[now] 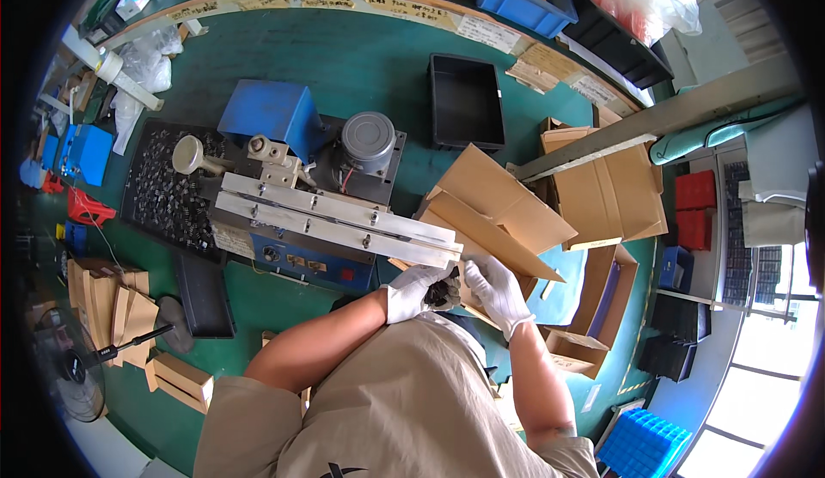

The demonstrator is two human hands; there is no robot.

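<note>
My left hand, in a white glove, is closed around a clump of small dark parts just below the end of a metal feed rail. Beside it, my right hand, also gloved in white, has its fingers drawn together near the rail's tip. Whatever sits between those fingers is too small to make out. The rail runs from a bench machine with a blue housing and a grey round motor. A black tray strewn with small dark parts lies at the machine's left.
Open cardboard boxes stand right of the rail, with a long carton nearer me. An empty black bin rests behind. A shelf edge with blue and red bins crosses the far side. A fan and cartons are at left.
</note>
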